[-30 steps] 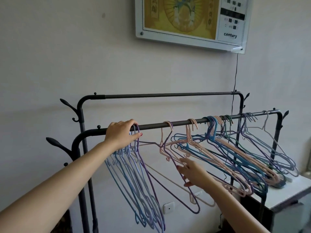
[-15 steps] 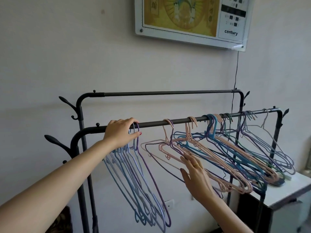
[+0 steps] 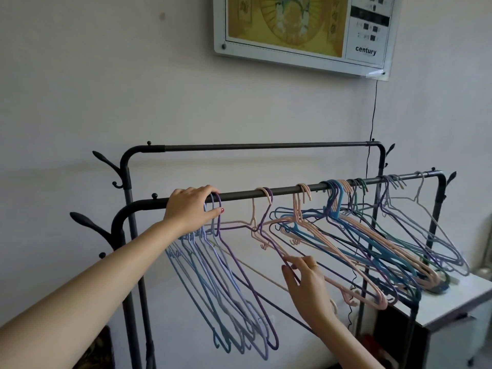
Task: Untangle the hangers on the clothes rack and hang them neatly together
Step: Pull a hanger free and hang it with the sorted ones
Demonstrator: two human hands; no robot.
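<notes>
A dark metal clothes rack has a front rail (image 3: 287,190) and a higher back rail (image 3: 266,146). My left hand (image 3: 190,207) grips the hooks of a tidy bunch of blue and purple hangers (image 3: 226,283) at the rail's left end. My right hand (image 3: 306,280) pinches the sloping arm of a purple hanger (image 3: 262,221) whose hook sits on the rail mid-left, crossed with a pink hanger (image 3: 253,217). To the right hangs a tangled mass of pink, blue, purple and green hangers (image 3: 372,251).
A white cabinet (image 3: 466,296) stands under the rack's right end, touching the lowest hangers. Coat hooks (image 3: 106,166) stick out from the rack's left posts. A framed panel (image 3: 300,33) hangs on the wall above, with a black cord (image 3: 372,115) running down behind the rack.
My right hand has dropped from flat against the pink and purple hangers to pinching the purple hanger's arm lower down. The left hand stays on the left bunch.
</notes>
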